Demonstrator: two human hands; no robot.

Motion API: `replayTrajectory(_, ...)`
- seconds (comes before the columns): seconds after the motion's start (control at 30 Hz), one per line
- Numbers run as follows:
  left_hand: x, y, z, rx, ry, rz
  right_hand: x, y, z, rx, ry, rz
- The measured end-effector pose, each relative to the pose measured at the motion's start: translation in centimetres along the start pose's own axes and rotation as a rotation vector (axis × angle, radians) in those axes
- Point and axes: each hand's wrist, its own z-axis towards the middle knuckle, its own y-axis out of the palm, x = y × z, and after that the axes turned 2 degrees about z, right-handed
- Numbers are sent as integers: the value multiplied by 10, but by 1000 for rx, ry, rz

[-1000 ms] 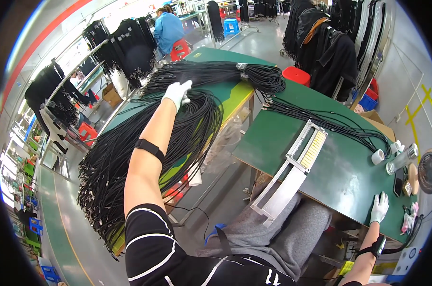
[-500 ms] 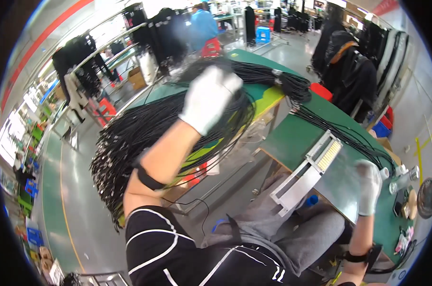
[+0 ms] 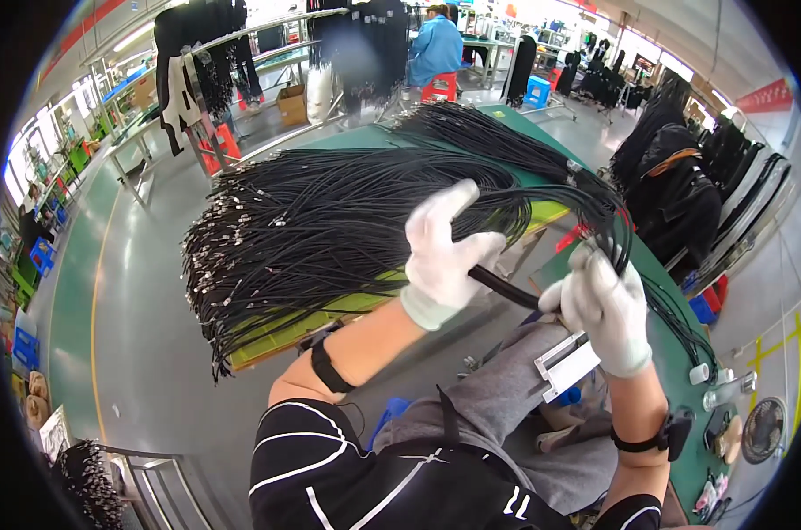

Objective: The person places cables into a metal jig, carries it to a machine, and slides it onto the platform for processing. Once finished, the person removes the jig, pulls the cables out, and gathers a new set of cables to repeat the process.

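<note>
The green tabletop (image 3: 513,122) sits nearer the middle of view than a second ago, the head having turned. Its big cable pile (image 3: 330,208) spreads toward 10 o'clock; a far bundle (image 3: 484,134) lies toward 1 o'clock. Looped cables (image 3: 614,217) now arch over toward 2 o'clock, down into the right hand (image 3: 605,309). That hand, which had rested on the bench's right side, is up toward 4 o'clock, its fingers curled closed around them. The left hand (image 3: 440,261), just off centre, has its index finger and thumb spread wide; a short black length (image 3: 505,288) runs from its palm to the right hand, though whether its other fingers grip it, I cannot tell. So the handling appears to have gone from one-handed reaching to two-handed work. The metal fixture (image 3: 566,371) shows below, partly hidden.
</note>
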Motion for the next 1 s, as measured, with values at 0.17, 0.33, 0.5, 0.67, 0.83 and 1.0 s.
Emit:
replayTrajectory(0.17, -31, 28, 6, 138, 326, 40, -20, 50, -19, -338, 42, -1039)
replayTrajectory(0.33, -39, 34, -4, -143, 409, -145, -19, 32, -31, -262, 1, -929)
replayTrajectory(0.5, -19, 27, -3, 212, 359, -73, -24, 20, -44, 87, 177, -534)
replayTrajectory(0.67, -6, 36, -1, -63, 297, -97, -19, 6, -44, -265, -41, -1089)
replayTrajectory(0.83, -75, 26, -9, -400, 302, -100, -26, 1, -56, 19, 21, -643)
replayTrajectory(1.0, -184, -58, 33, -538, 122, 682, -16, -48, -72, 265, -276, -261)
